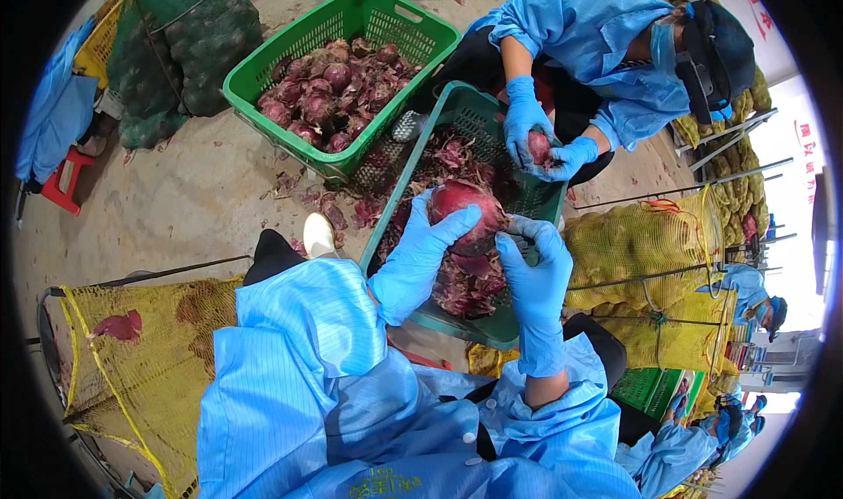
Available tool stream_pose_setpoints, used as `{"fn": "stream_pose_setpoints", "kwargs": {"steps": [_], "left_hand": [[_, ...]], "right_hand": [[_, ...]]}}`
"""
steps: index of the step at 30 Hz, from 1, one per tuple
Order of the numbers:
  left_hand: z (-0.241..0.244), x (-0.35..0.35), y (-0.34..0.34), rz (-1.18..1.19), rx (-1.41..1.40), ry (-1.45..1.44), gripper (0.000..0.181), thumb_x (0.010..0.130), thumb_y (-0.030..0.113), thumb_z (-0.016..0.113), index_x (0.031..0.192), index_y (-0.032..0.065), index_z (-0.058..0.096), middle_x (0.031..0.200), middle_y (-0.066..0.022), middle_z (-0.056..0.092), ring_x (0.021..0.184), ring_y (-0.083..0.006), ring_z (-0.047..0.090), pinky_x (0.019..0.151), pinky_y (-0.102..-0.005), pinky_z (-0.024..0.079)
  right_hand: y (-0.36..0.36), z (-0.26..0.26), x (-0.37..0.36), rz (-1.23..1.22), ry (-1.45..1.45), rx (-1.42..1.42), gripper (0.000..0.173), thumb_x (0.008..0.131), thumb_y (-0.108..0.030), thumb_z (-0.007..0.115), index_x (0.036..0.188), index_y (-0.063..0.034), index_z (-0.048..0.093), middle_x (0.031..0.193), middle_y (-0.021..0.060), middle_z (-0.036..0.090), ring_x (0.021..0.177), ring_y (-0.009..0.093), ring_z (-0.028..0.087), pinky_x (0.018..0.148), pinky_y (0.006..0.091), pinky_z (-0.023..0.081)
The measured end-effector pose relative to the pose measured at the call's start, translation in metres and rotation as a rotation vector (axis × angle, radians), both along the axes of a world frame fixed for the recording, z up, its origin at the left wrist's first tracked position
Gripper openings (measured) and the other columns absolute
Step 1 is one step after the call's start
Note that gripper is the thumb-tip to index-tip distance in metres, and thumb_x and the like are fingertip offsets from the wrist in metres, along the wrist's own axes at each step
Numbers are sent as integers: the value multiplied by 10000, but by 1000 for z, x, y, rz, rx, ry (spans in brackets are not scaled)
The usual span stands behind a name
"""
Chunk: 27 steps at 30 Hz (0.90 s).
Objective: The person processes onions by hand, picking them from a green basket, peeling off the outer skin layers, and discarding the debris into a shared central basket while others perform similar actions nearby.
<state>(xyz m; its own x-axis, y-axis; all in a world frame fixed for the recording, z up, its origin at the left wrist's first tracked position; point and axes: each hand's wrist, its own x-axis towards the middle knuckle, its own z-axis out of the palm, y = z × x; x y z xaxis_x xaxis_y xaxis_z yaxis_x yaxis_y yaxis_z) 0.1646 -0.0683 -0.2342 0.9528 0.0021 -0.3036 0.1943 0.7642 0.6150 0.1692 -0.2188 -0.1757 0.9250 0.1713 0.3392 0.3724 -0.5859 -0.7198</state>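
Observation:
My left hand [413, 268], in a blue glove, grips a large red onion [464, 212] with the thumb lying across its front. The gloved fingertips of my right hand [537, 275] pinch at the dry, pointed end of that onion; whether they hold a bit of skin is too small to tell. Below both hands stands a dark green plastic crate [454, 334] with loose red onion skins [464, 295] inside. Across this crate, a co-worker's gloved hands [527, 127] hold a smaller red onion [539, 147].
A bright green crate [240, 100] of red onions stands ahead on the left. A yellow mesh bag [151, 367] on a metal frame is at my left. Full yellow mesh sacks [639, 248] flank my right. Onion skins litter the concrete floor [197, 189]. A red stool [66, 179] is far left.

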Motion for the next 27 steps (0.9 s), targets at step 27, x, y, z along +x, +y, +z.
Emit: {"fn": "stream_pose_setpoints", "kwargs": {"steps": [27], "left_hand": [[2,-4,2,-127,-379,161,351,904,224,640,1204,83,524,1120,-38,626,1017,-165,629,907,-329,524]], "right_hand": [[20,-30,-10,-94,-88,407,141,737,69,660,850,-8,630,874,75,642,837,165,619,935,408,491]]}}
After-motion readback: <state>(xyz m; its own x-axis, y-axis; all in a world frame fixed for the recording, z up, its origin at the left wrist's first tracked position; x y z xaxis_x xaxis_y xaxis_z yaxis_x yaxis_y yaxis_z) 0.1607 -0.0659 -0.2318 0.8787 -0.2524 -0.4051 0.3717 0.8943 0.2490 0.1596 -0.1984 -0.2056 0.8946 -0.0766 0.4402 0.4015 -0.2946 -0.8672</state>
